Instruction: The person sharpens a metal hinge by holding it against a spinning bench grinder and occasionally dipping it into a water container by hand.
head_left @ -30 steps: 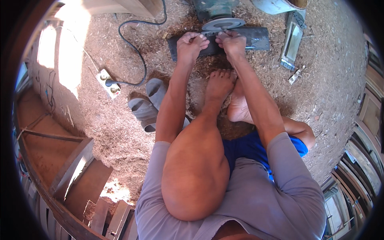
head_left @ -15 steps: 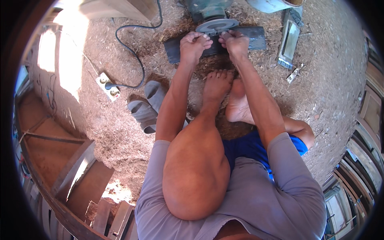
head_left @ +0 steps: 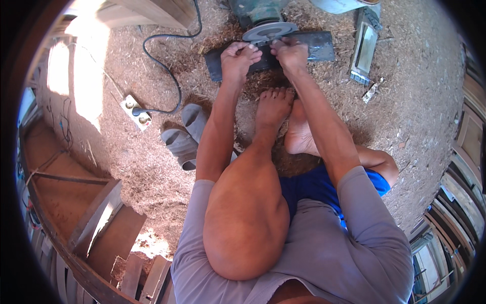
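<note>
A grey round disc (head_left: 270, 31) sits on the front of a dark green machine (head_left: 258, 9), which looks like a bench grinder. Both hands are just in front of the disc, over a dark board (head_left: 320, 46) lying on the ground. My left hand (head_left: 239, 60) is left of the disc's lower edge, its thumb and fingers curled together. My right hand (head_left: 292, 54) pinches close to the disc's lower edge, fingertips pointing at the left hand. Whatever lies between the fingertips is too small to make out.
A black cable (head_left: 167, 63) runs to a white socket strip (head_left: 135, 111) at the left. Grey sandals (head_left: 185, 139) lie beside my left forearm. A narrow metal-and-wood tool (head_left: 364, 48) lies at the right, below a pale container (head_left: 341, 5). Wood pieces (head_left: 463, 197) line the right rim.
My left hand has drawn slightly away from the disc, with its fingers shifted. My right hand has turned a little, its fingertips moving left along the disc's lower edge.
</note>
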Motion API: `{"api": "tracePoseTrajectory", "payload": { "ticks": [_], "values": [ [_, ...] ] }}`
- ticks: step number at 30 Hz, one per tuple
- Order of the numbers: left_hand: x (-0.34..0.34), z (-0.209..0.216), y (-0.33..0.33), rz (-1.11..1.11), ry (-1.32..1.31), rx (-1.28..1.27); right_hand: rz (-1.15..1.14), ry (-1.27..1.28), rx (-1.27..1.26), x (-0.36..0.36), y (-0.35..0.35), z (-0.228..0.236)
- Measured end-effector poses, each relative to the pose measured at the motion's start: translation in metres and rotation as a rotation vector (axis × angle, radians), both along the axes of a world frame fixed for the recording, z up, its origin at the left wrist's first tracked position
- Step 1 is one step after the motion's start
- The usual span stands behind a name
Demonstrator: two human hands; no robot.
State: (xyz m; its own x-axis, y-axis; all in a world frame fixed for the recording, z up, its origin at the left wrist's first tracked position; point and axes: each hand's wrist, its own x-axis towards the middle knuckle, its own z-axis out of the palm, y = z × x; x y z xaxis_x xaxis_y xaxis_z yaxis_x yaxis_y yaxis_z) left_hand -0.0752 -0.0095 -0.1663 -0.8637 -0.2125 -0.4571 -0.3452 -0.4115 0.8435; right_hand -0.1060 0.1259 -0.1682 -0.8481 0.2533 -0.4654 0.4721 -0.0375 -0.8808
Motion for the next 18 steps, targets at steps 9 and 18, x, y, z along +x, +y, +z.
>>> {"api": "tracePoseTrajectory", "payload": {
  "ticks": [9, 18],
  "values": [
    [0.035, 0.006, -0.031, -0.035, 0.031, 0.022, 0.271, 0.019, -0.135, 0.038, 0.001, 0.045],
    [0.063, 0.07, -0.008, -0.146, 0.293, 0.483, 0.372, -0.017, -0.871, 0.106, 0.045, 0.126]
  ]
}}
